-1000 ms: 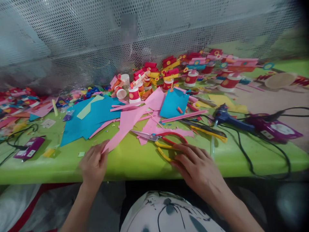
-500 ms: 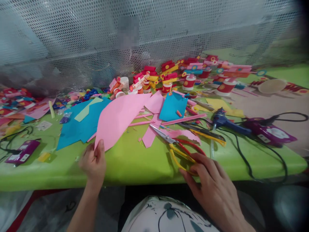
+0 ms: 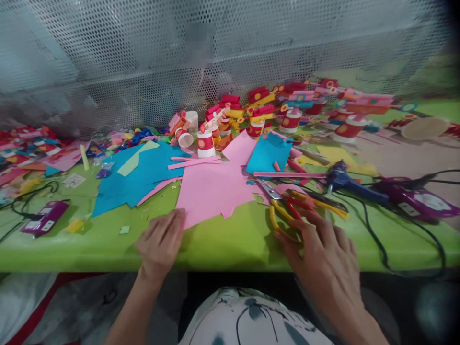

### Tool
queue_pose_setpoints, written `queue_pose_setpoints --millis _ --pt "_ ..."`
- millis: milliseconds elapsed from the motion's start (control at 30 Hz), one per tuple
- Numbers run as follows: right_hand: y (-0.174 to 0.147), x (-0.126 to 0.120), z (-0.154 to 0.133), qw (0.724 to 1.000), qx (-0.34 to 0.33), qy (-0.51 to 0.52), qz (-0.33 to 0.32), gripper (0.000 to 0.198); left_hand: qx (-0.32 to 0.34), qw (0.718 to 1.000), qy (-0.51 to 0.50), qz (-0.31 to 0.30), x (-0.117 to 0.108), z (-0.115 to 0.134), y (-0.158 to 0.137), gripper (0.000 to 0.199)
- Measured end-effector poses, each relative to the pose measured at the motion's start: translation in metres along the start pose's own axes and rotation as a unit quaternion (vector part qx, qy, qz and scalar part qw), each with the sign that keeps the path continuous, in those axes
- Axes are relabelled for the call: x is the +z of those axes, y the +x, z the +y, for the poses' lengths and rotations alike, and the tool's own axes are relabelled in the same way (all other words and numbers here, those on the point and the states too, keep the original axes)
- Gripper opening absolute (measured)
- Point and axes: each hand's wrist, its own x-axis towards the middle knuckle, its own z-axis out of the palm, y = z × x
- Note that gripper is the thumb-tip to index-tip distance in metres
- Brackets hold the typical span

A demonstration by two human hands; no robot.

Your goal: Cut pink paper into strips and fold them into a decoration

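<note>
My left hand [image 3: 161, 239] is closed on the near left corner of a pink paper sheet [image 3: 215, 191], which lies flat on the green tabletop [image 3: 215, 249]. Over on the right, my right hand [image 3: 325, 254] has its fingers at the handles of a pair of scissors [image 3: 275, 194] with red and yellow grips. The scissors rest low at the table, blades pointing away and left, beside the pink sheet. Pink strips [image 3: 196, 162] cross the sheet's far edge. A blue sheet [image 3: 269, 153] lies beyond the scissors, and larger blue paper [image 3: 115, 189] is at the left.
A blue glue gun [image 3: 347, 179] lies at the right near a purple box [image 3: 419, 197] with black cords. Another purple box [image 3: 46, 218] sits left. Red and white paper-cup models [image 3: 206, 143] stand along the back, before a perforated metal screen [image 3: 143, 72].
The pink sheet was raised and curled in my left hand; now it is laid flat on the table. My left hand has moved right. My right hand still has the scissors.
</note>
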Motion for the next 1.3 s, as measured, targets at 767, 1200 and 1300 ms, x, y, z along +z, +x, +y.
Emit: queue_pose_setpoints --millis 767,1200,1300 --pt "0.026 0.013 0.005 0.962 -0.171 0.195 -0.084 0.025 -0.189 0.869 -0.349 -0.297 -0.016 -0.02 0.001 0.009" --pt "0.032 0.011 0.008 0.943 -0.15 0.263 -0.138 0.022 -0.18 0.86 -0.312 -0.361 -0.017 -0.017 0.008 0.026" --pt "0.033 0.013 0.008 0.944 -0.133 0.262 -0.151 0.016 -0.191 0.855 -0.307 -0.371 -0.018 -0.015 0.009 0.028"
